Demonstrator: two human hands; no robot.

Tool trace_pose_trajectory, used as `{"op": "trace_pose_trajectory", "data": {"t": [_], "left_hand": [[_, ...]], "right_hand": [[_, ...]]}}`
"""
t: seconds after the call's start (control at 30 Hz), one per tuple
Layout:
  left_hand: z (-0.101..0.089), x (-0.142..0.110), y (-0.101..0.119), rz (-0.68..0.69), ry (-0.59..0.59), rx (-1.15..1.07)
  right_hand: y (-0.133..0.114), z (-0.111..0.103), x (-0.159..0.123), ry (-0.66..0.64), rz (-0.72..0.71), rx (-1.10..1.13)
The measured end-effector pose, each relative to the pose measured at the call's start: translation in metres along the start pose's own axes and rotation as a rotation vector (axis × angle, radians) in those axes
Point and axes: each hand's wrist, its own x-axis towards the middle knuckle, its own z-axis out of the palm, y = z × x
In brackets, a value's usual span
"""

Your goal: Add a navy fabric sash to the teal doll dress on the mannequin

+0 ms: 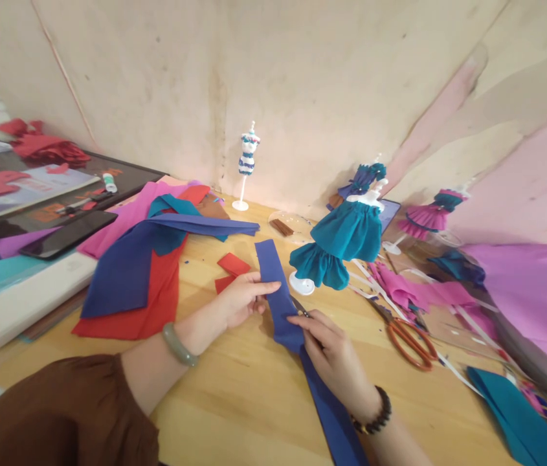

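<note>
A long blue fabric strip [280, 304] runs from the middle of the table toward its near edge, bent where my hands are. My left hand [248, 299] pinches its upper part, thumb on top. My right hand [329, 349] is closed at the strip's right edge, its thumb and forefinger touching the cloth. From that hand juts a short dark blade with a pivot [301, 307], which looks like small scissors; the handles are hidden in the palm. Small red fabric pieces [233, 263] lie beyond my left hand. Just past the strip stands a mini dress form in a teal ruffled dress [348, 230].
Orange-handled scissors [412, 343] lie at right, near pink scraps [413, 288] and a folded teal cloth [520, 408]. Blue and red fabrics [122, 278], a phone [70, 234] and a white long device [30, 301] lie at left. Another dress form [248, 155] stands by the wall.
</note>
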Motion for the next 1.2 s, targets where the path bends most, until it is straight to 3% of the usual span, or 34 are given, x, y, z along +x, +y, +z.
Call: {"op": "trace_pose_trajectory", "data": {"t": [0.37,0.57,0.9,1.2], "left_hand": [[0.0011,-0.003,0.0016,-0.095,-0.022,0.05],[0.0022,-0.0046,0.0014,-0.077,-0.014,0.072],[0.0068,-0.0056,-0.0004,-0.088,-0.002,-0.079],[0.0084,-0.0063,-0.006,-0.023,-0.087,-0.188]], "right_hand": [[-0.0018,-0.0017,-0.0001,-0.048,0.019,-0.013],[-0.0013,-0.0033,-0.0006,-0.059,0.028,-0.002],[0.002,-0.0016,-0.001,0.046,0.032,-0.09],[-0.0047,-0.0047,0.0017,0.098,-0.008,-0.136]]}}
